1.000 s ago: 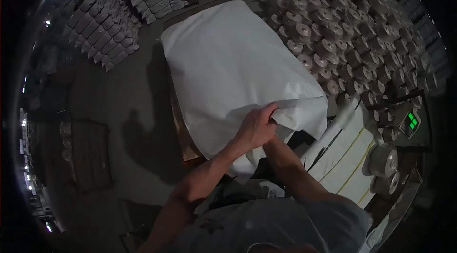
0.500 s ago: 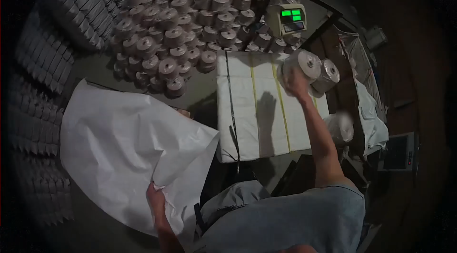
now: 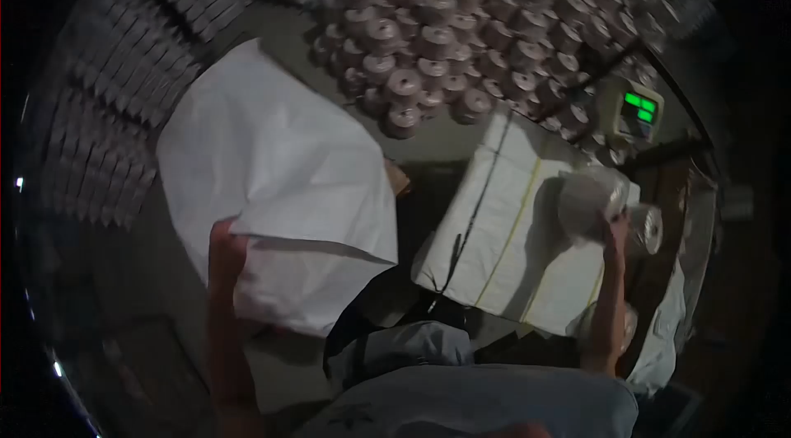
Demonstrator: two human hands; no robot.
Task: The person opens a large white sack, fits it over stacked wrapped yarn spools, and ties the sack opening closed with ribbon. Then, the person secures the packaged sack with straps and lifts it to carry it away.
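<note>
My left hand (image 3: pixel 227 247) is closed on the edge of a large white woven sack (image 3: pixel 288 141), which spreads out at the left with a long fold below the grip. Over the white strapped bale (image 3: pixel 486 224) at the right, my right hand (image 3: pixel 614 228) grips a plastic-wrapped yarn cone (image 3: pixel 589 201). Its fingers are partly hidden and blurred at the cone's near side. A second wrapped cone (image 3: pixel 648 228) sits just right of that hand. Another pale cone (image 3: pixel 622 324) shows partly behind my right forearm.
Many yarn cones (image 3: pixel 437 38) are heaped at the back. A scale display (image 3: pixel 638 112) with green digits stands at the right, near a dark metal frame (image 3: pixel 692 141). Stacked white bundles (image 3: pixel 124 84) line the left. A white sheet (image 3: pixel 666 327) hangs at the right edge.
The view has turned, shifting the bale and heap rightward. My left hand has raised the sack's edge. My right hand has moved from the cone's left side to its near right side.
</note>
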